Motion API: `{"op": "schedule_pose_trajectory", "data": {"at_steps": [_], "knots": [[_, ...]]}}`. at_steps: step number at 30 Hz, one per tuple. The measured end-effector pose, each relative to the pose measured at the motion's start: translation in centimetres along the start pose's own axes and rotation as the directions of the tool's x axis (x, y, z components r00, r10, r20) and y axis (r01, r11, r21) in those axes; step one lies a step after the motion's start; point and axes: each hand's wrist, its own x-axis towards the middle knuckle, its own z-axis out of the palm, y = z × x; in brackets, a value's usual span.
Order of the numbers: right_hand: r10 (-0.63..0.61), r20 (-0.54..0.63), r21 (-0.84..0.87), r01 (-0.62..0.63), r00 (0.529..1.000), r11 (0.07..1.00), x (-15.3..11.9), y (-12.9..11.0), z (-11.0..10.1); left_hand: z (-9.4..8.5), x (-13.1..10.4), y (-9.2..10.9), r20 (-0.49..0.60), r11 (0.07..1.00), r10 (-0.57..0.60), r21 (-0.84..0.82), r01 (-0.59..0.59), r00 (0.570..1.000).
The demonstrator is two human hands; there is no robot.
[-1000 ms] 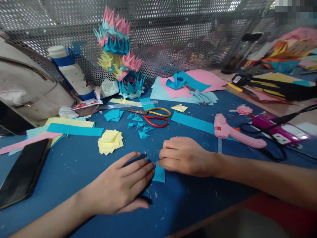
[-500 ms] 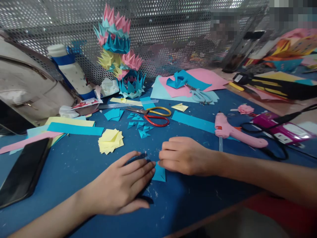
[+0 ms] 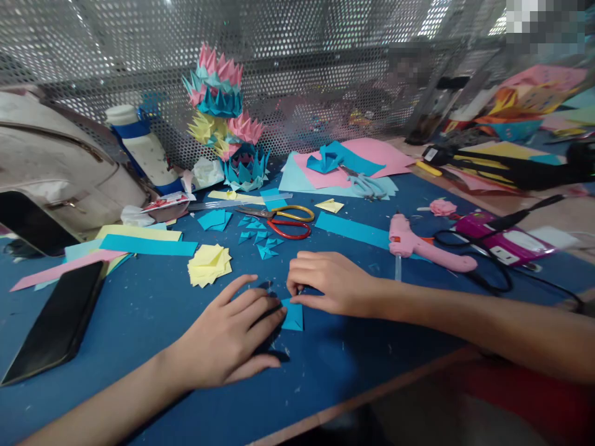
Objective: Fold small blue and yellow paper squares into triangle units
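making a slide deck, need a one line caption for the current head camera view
Left hand and right hand at a small blue paper piece, scissors and pink glue gun beyond.

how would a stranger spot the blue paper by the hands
On the blue table, find the left hand and right hand. The blue paper lies between them, nearer the camera than the blue strips and small blue triangles.

I see the left hand (image 3: 227, 334) with fingers touching a small folded blue paper square (image 3: 293, 317), right hand (image 3: 332, 283) at its far edge, red-and-yellow-handled metal scissors (image 3: 269, 214) beyond.
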Motion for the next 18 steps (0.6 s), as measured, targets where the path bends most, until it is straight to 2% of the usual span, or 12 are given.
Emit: {"op": "schedule_pose_trajectory", "data": {"at_steps": [3,6,13,18], "knots": [[0.127,0.039,0.06,-0.129,0.991,0.99,0.3,-0.5,0.2,0.0,-0.2,0.0,-0.038,0.995,-0.074,-0.074,0.071,0.997],[0.174,0.059,0.066,-0.177,0.983,0.982,0.4,-1.0,0.1,0.1,-0.3,0.0,-0.098,0.979,-0.16,-0.142,0.146,0.982],[0.205,0.058,0.084,-0.209,0.977,0.974,0.6,-1.6,0.3,0.6,0.8,-0.2,-0.138,0.942,-0.322,-0.143,0.303,0.937],[0.187,-0.015,0.058,-0.186,0.982,0.981,0.6,-1.8,0.5,1.0,2.3,-0.2,-0.116,0.896,-0.437,-0.144,0.421,0.892]]}}
